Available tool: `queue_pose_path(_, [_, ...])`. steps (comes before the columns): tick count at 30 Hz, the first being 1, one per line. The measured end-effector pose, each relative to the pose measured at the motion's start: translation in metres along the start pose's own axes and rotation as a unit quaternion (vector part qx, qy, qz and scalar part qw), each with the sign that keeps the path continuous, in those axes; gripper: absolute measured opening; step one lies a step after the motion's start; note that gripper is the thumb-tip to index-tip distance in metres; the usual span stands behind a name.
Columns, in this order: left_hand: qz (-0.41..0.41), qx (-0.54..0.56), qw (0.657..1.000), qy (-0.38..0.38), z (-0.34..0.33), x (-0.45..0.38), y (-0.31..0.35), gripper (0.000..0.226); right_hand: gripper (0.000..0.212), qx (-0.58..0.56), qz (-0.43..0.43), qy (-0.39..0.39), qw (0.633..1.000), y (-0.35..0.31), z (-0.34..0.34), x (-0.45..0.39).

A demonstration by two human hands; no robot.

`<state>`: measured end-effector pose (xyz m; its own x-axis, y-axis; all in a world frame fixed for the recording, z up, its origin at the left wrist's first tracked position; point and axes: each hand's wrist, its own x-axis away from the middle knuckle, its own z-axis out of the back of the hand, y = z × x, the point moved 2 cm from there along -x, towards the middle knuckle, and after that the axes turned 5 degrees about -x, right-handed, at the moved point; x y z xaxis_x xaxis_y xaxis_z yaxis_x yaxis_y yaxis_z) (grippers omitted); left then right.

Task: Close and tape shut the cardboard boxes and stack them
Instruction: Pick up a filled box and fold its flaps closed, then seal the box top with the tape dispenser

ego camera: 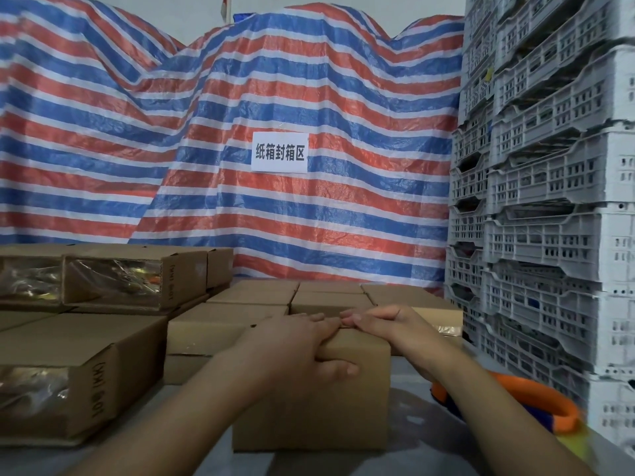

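A small cardboard box (311,403) stands on the grey bench (405,438) right in front of the person, its top flaps folded down. Both hands press on its top: the left hand (302,341) lies flat with its thumb hooked over the near edge, and the right hand (381,326) lies flat beside it, fingertips of the two nearly meeting at the seam. Closed boxes (261,297) sit in rows behind it. To the left lie boxes taped over with clear tape (113,286). An orange tape dispenser (536,400) rests to the right, near stacked grey crates (543,201). A striped tarp (206,132) carrying a white sign (279,152) hangs behind.
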<state>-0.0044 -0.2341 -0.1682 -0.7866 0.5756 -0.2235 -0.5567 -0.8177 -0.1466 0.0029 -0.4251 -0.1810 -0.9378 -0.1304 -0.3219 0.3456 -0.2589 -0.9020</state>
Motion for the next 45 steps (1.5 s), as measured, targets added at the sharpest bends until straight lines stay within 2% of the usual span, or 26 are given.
queue_pose_path(2, [-0.001,-0.002,1.0,0.013,-0.001,0.001,0.001,0.074,0.023,0.029,0.014,0.001,0.999,-0.004,0.001,0.002])
queue_pose_path(5, [-0.003,-0.001,1.0,0.028,-0.003,0.004,0.001,0.074,0.024,0.149,0.079,0.109,0.98,-0.012,0.018,0.004])
queue_pose_path(7, [-0.002,-0.004,0.999,0.033,-0.003,0.005,0.0,0.075,0.03,0.31,0.067,0.179,0.931,-0.013,0.037,0.013])
queue_pose_path(9, [0.0,-0.003,0.999,0.037,-0.003,0.006,0.0,0.076,0.039,0.481,-0.019,0.208,0.851,-0.003,0.056,0.028])
queue_pose_path(10, [0.0,-0.005,0.999,0.039,-0.004,0.006,0.0,0.076,0.041,0.533,-0.066,0.212,0.817,0.006,0.065,0.039])
queue_pose_path(11, [-0.001,-0.007,0.999,0.039,-0.004,0.007,0.0,0.078,0.044,0.553,-0.104,0.215,0.798,0.015,0.072,0.051])
queue_pose_path(13, [0.0,-0.008,0.999,0.037,-0.004,0.007,0.0,0.079,0.05,0.545,-0.154,0.223,0.794,0.029,0.083,0.073])
queue_pose_path(16, [0.006,-0.003,0.999,0.033,-0.003,0.01,0.001,0.078,0.06,0.57,-0.194,0.216,0.769,0.043,0.087,0.092])
queue_pose_path(22, [-0.004,-0.007,0.999,0.044,-0.001,0.021,0.004,0.079,0.048,0.582,-0.16,0.224,0.765,0.056,0.079,0.1])
queue_pose_path(25, [-0.007,-0.006,0.999,0.04,0.001,0.025,0.005,0.081,0.05,0.592,-0.147,0.226,0.759,0.052,0.078,0.102])
queue_pose_path(27, [-0.004,0.0,0.999,0.035,0.001,0.025,0.005,0.081,0.049,0.581,-0.154,0.234,0.764,0.048,0.08,0.099])
queue_pose_path(28, [0.003,0.016,0.999,0.034,0.002,0.025,0.005,0.08,0.051,0.554,-0.158,0.241,0.781,0.042,0.081,0.097])
queue_pose_path(31, [0.038,0.125,0.991,0.023,0.003,0.025,0.004,0.075,0.056,0.35,-0.115,0.285,0.885,0.004,0.081,0.084])
queue_pose_path(33, [0.057,0.222,0.973,0.004,0.01,0.027,0.003,0.067,0.054,0.199,-0.068,0.291,0.933,-0.034,0.076,0.073])
queue_pose_path(36, [0.062,0.336,0.94,-0.009,0.023,0.032,0.0,0.049,0.066,0.014,-0.035,0.179,0.983,-0.084,0.056,0.049])
queue_pose_path(38, [0.069,0.365,0.928,0.012,0.032,0.036,-0.006,0.035,0.055,-0.056,-0.029,0.104,0.993,-0.104,0.04,0.03])
queue_pose_path(41, [0.121,0.398,0.907,0.067,0.041,0.035,-0.02,0.024,0.038,-0.112,-0.047,0.039,0.992,-0.108,0.017,0.004])
queue_pose_path(42, [0.141,0.445,0.881,0.077,0.041,0.033,-0.023,0.025,0.041,-0.116,-0.059,0.028,0.991,-0.105,0.011,-0.003])
queue_pose_path(45, [0.191,0.65,0.731,0.078,0.035,0.026,-0.027,0.032,0.059,-0.112,-0.083,0.015,0.99,-0.092,0.003,-0.018])
